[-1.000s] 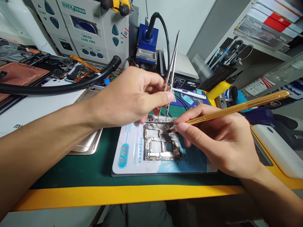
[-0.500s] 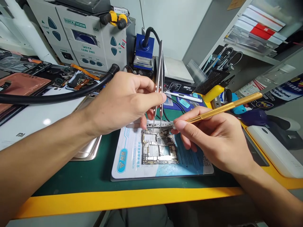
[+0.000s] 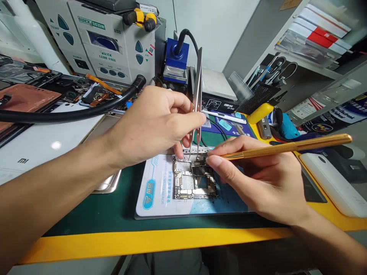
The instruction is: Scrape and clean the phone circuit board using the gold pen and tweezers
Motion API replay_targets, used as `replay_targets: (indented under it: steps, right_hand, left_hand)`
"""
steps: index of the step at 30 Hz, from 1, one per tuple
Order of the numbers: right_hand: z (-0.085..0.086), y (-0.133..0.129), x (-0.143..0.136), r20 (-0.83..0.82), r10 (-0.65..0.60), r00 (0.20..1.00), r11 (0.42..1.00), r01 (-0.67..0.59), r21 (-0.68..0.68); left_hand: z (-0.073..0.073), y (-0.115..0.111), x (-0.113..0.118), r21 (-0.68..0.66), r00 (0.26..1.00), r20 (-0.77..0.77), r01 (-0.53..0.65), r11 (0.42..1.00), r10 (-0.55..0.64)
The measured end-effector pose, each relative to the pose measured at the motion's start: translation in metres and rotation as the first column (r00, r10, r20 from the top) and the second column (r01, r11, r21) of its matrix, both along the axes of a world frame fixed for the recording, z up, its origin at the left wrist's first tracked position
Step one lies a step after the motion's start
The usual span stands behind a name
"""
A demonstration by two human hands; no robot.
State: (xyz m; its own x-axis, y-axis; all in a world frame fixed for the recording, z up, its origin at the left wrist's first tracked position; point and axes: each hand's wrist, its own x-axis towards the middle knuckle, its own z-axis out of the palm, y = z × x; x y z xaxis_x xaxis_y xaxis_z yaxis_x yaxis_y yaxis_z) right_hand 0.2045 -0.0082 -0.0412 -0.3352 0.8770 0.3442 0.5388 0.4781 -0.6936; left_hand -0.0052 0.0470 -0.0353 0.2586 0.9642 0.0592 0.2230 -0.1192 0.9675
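A phone circuit board (image 3: 183,193) lies on a white and blue printed box (image 3: 163,208) in front of me. My left hand (image 3: 163,124) is closed round steel tweezers (image 3: 197,91), whose slightly parted tips point down at the board's upper edge. Pinched in my right hand (image 3: 260,172) is a gold knurled-handle tool (image 3: 289,147), slanting up to the right. Its working tip is hidden by my fingers beside the board's upper right corner. A perforated metal bar (image 3: 206,150) runs along behind the board.
A hot air station (image 3: 106,42) stands at the back left, its black hose (image 3: 71,114) crossing to the left. Behind my hands are a blue soldering-iron holder (image 3: 176,57) and a black control box (image 3: 219,104). A white phone (image 3: 332,183) lies at the right.
The gold tool has tipped down to a flatter angle, and my right hand has shifted slightly downward. My left hand and the tweezers stay near the board's upper edge; the whole view has shifted slightly.
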Motion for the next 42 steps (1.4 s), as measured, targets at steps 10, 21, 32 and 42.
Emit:
replay_targets:
  steps: [10,21,32,42]
  right_hand:
    - [-0.0015,0.0011,-0.0002,-0.069,-0.005,0.998,1.000,0.004,-0.015]
    - [0.0045,0.0013,0.0007,-0.069,-0.015,0.997,0.998,0.011,-0.061]
    - [0.0049,0.0014,-0.0020,-0.048,-0.041,0.998,0.997,0.038,-0.069]
    - [0.0049,0.0028,-0.0021,-0.061,-0.036,0.997,0.997,0.032,-0.065]
  left_hand:
    - [0.0015,0.0005,-0.0004,0.007,1.000,0.000,0.007,1.000,-0.007]
    - [0.0022,0.0000,-0.0002,0.002,0.998,-0.051,0.047,0.999,-0.047]
    - [0.0010,-0.0015,0.0016,-0.026,0.997,-0.061,0.051,0.998,-0.052]
    - [0.0034,-0.0021,0.0020,-0.027,0.998,-0.058,0.009,1.000,-0.011]
